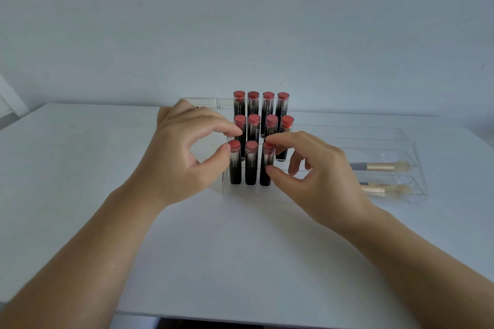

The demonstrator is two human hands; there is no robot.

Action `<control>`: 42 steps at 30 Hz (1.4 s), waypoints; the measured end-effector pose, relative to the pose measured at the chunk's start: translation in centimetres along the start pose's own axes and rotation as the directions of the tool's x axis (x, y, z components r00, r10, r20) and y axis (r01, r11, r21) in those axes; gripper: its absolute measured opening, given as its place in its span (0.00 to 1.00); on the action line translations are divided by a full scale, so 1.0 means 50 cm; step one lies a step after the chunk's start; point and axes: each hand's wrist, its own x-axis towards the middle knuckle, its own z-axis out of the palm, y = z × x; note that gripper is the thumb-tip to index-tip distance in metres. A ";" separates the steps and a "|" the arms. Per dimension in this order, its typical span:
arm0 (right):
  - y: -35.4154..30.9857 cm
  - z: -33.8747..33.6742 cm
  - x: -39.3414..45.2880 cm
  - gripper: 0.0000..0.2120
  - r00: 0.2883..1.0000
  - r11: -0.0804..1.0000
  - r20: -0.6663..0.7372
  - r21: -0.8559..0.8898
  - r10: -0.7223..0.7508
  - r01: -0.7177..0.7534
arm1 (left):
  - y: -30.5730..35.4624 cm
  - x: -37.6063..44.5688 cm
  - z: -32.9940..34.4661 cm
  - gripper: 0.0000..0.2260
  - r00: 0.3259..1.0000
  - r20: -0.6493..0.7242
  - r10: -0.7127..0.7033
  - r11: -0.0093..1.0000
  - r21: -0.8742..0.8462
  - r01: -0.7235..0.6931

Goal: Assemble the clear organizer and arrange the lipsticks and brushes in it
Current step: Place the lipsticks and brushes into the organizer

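A clear tiered organizer (401,132) stands on the white table (80,168). Its left part holds several black lipsticks with red tops in three stepped rows. My left hand (184,149) curls at the front-left lipstick (235,165), with the thumb against its cap and the index fingertip just behind it. My right hand (315,168) pinches the third front-row lipstick (266,165), index finger on its top and thumb on its body. My right fingers hide the slot to its right. Gold-handled brushes (385,167) (385,189) lie in the organizer's right trays.
A small white boxy object (203,103) sits at the table's back edge behind my left hand. A pale wall rises behind the table. The table's front edge (187,314) runs just below my forearms.
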 end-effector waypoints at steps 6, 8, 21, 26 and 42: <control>-0.001 0.000 0.003 0.17 1.000 1.000 -0.004 0.008 -0.002 0.002 | 0.003 0.003 0.003 0.04 0.999 0.026 0.028 0.999 0.038 -0.029; -0.002 -0.001 0.002 0.17 1.000 1.000 -0.002 0.004 -0.004 0.004 | 0.003 0.003 0.004 0.04 0.999 0.027 0.031 0.999 0.036 -0.032; 0.011 -0.060 0.029 0.09 0.999 0.999 0.012 0.021 -0.049 0.049 | 0.005 0.001 0.006 0.02 1.000 0.024 0.018 0.999 0.034 -0.019; 0.042 -0.152 0.043 0.08 0.986 0.997 0.146 -0.015 0.083 -0.082 | 0.013 0.004 0.002 0.02 1.000 -0.015 0.025 0.999 0.028 -0.025; 0.094 -0.278 -0.010 0.03 0.841 0.871 0.448 -0.489 0.302 -0.052 | 0.225 0.026 0.112 0.07 0.935 0.276 0.223 0.966 0.069 -0.250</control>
